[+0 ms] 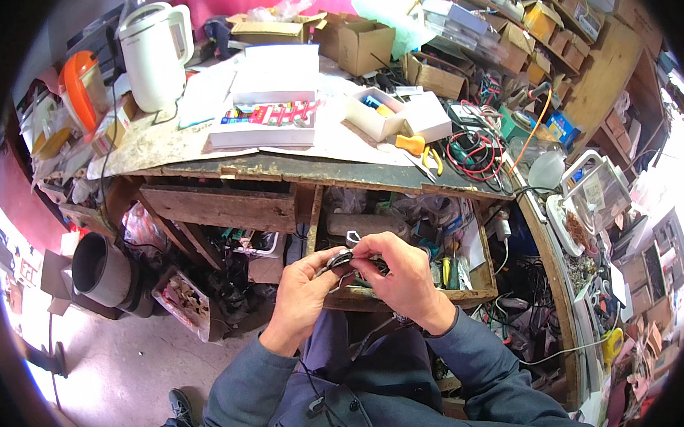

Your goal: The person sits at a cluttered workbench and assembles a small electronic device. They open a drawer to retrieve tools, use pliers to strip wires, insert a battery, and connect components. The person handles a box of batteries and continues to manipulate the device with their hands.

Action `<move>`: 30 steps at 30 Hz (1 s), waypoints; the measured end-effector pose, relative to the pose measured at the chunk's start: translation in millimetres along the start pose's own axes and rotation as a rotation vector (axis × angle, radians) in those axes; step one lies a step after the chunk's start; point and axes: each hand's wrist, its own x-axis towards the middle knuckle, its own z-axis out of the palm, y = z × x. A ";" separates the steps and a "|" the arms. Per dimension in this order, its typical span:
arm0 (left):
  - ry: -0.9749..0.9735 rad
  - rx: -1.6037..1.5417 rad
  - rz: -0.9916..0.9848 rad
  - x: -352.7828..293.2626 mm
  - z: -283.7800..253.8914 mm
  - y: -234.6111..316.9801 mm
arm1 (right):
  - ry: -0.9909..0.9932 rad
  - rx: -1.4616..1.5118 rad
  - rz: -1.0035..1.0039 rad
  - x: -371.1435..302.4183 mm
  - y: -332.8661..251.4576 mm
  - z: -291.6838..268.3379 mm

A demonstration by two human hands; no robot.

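Observation:
Over an open wooden drawer (479, 290), both hands meet on a small dark object with a shiny metallic edge (335, 261); its exact kind is too small to tell. My left hand (303, 291) pinches it between thumb and fingers. From the other side, my right hand (402, 272) closes its thumb and fingertips at the object's right end, partly hiding it. Just beyond the fingertips shows a small pale angular piece (352, 237); whether it is joined to the object I cannot tell. Screwdriver handles (453, 273) lie in the drawer beside my right hand.
On the bench are a white box of small coloured items (266, 129), a smaller open box (372, 117), pliers (432, 161), an orange-handled tool (411, 144), coiled test leads (473, 154) and a white jug (152, 58). Another person's shoe (180, 406) is at lower left.

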 end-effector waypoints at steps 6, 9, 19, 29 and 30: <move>0.004 -0.011 0.002 -3.4 2.4 2.0 | 0.014 0.003 -0.159 -0.4 0.7 1.1; 0.005 -0.012 -0.005 -3.9 2.5 2.2 | 0.000 0.001 -0.210 0.7 0.4 0.0; -0.019 0.023 -0.006 -4.6 2.2 -1.4 | -0.032 0.015 -0.215 0.2 -1.6 -1.2; -0.022 0.052 -0.003 -4.1 2.1 -3.7 | -0.130 -0.002 -0.204 7.0 -4.8 -11.1; -0.019 0.052 -0.004 -4.1 1.8 -3.8 | -0.145 -0.025 -0.221 8.2 -5.5 -12.0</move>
